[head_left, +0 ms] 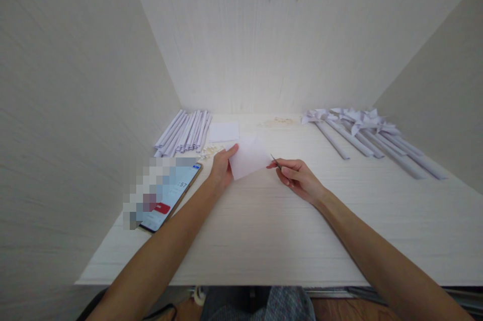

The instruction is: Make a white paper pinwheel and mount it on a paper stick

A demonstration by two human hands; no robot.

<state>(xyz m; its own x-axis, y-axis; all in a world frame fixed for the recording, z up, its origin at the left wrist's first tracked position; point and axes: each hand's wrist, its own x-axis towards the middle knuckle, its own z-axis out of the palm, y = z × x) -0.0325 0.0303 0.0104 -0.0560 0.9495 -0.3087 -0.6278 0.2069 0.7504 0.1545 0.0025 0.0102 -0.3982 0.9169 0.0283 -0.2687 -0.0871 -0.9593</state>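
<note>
My left hand [222, 167] pinches the left edge of a white square sheet of paper [249, 159], held tilted above the table. In my right hand [298, 177] is a small pair of dark metal scissors [276, 161], its blades at the paper's right corner. Fingers cover most of the scissors, so the handles are hidden. Just beyond the left hand lie a stack of white paper squares [224, 132] and a small heap of pale little pieces [210, 152].
Rolled white paper sticks [184, 132] lie at the back left. A phone [171, 200] rests beside my left forearm. Paper pinwheels on sticks [362, 127] lie at the back right. Thin pale sticks [281, 121] sit near the back wall. Walls enclose the table [256, 240].
</note>
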